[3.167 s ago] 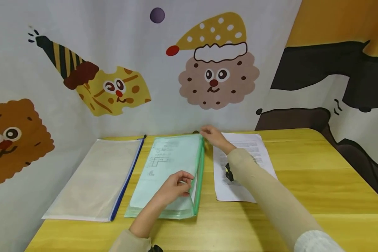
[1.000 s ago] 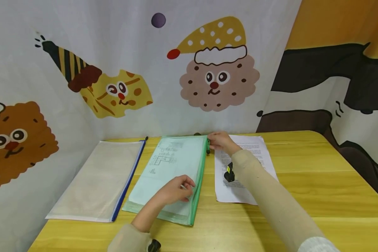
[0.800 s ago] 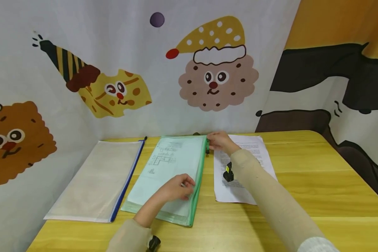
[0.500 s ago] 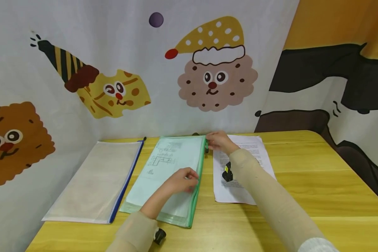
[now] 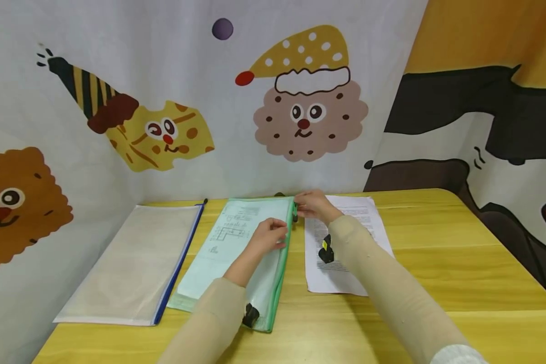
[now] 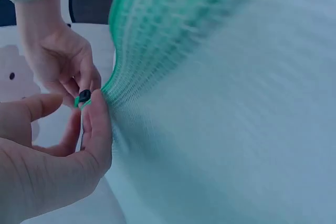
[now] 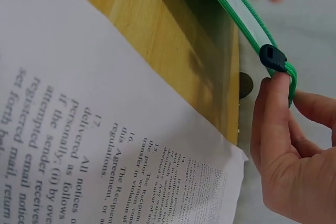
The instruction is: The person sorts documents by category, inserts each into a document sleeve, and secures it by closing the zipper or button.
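Note:
A green mesh zipper pouch (image 5: 229, 263) with papers inside lies in the middle of the table. My right hand (image 5: 316, 206) pinches its far right corner between thumb and fingers, as the right wrist view shows. The black zipper slider (image 7: 273, 57) sits at that corner, and the two green edges stand apart beyond it with white paper between. My left hand (image 5: 270, 236) is over the pouch's right edge. In the left wrist view its thumb is apart from its bent fingers (image 6: 100, 124), which are right at the green edge near the slider.
A whitish pouch with a blue zipper (image 5: 132, 263) lies on the left of the wooden table (image 5: 455, 253). A printed sheet (image 5: 346, 275) lies to the right, partly under my right forearm. A cartoon-printed curtain (image 5: 236, 167) stands along the table's back edge.
My left hand has moved away from me along the pouch's right edge, toward the far corner. My right hand has gone from above the corner to gripping it, and the edge gap looks narrower.

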